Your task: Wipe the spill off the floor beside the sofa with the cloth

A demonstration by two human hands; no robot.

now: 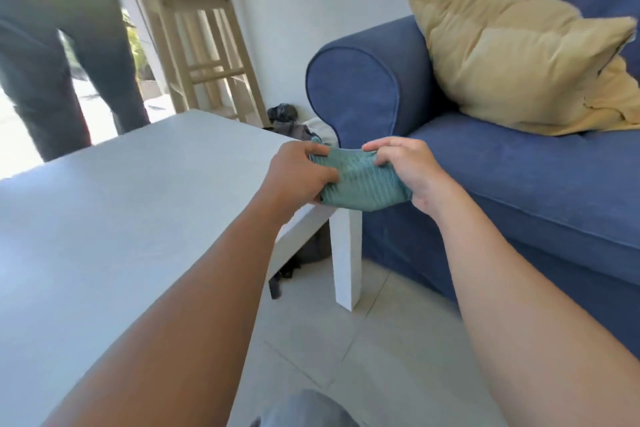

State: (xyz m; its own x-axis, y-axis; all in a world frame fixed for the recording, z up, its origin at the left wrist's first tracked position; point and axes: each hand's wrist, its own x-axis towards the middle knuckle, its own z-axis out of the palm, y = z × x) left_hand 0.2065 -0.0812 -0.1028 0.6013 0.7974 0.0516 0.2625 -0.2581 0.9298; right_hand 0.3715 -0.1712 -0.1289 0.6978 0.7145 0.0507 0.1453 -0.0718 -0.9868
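I have the cloth [360, 184], a teal ribbed piece, stretched between both hands in the air above the near corner of the white table [114, 218], just in front of the sofa [519, 191]. My left hand [298, 177] is closed on the cloth's left edge, thumb on top and fingers curled underneath, so that side is bunched in my grasp. My right hand [405, 170] pinches the right edge the same way, fingers [377, 152] folded over the top hem and the palm behind the fabric. Both grips are tight; the cloth hangs in a shallow curve between them and touches nothing else that I can see.

Below the hands the table's leg [346, 253] stands on the pale tiled floor [363, 340], close beside the blue sofa's base. I cannot make out any spill on the visible tiles. On the sofa seat a tan cushion [512, 59] leans against the backrest. Past the armrest, dark items [287, 121] lie on the floor by the wall. Further back stands a wooden stool [204, 45], and a person's dark-trousered legs [59, 55] stand beyond the table's far edge.
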